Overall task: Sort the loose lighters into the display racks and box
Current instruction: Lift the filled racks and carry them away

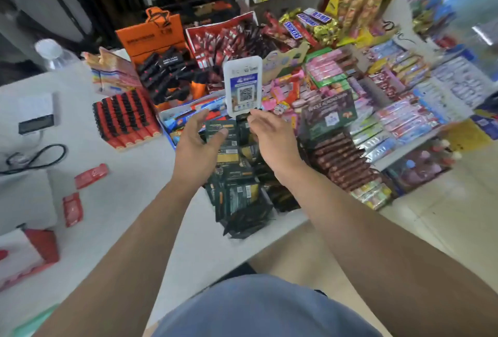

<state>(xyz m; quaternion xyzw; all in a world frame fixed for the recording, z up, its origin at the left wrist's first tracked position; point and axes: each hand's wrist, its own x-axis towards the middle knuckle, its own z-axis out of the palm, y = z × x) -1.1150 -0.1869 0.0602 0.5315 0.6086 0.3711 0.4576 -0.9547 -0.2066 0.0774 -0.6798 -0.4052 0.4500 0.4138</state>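
A red display rack (124, 120) filled with red, black-topped lighters stands on the white counter at the left. Behind it, an orange box (157, 40) holds a heap of black lighters (164, 73). Two loose red pieces (91, 175) (72, 209) lie on the counter to the left; blur hides what they are. My left hand (198, 148) and my right hand (270, 142) reach forward side by side over a pile of dark green packets (238, 177). Both have relaxed, spread fingers and hold nothing. The fingertips are just under a white QR code stand (243, 86).
Chocolate bars and sweets (350, 110) crowd the counter's right half. A blue tray (188, 113) of snacks sits behind my left hand. A plastic bottle (54, 53), a white device (36, 117) with a black cable and a red-and-white box (24, 255) are at the left.
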